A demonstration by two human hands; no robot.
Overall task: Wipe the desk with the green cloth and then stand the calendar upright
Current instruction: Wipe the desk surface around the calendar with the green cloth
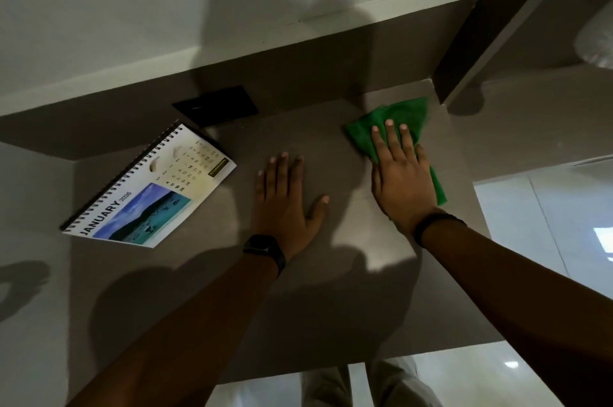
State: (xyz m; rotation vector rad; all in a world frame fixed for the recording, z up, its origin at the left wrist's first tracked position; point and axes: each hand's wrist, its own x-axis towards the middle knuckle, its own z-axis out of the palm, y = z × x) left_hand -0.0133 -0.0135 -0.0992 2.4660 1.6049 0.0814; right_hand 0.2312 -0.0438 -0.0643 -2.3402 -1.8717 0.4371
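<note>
The green cloth lies at the far right of the brown desk. My right hand presses flat on top of it, fingers spread, with cloth showing beyond the fingertips and by the wrist. Left of it, my left hand rests palm down on the bare desk with fingers apart, holding nothing. The spiral-bound calendar lies flat on the desk's left part, showing JANUARY and a sea picture, well left of both hands.
A black rectangular plate is set in the desk behind the calendar. A low upstand and white wall run along the back. A brown vertical panel borders the right rear corner. Glossy floor shows past the right edge.
</note>
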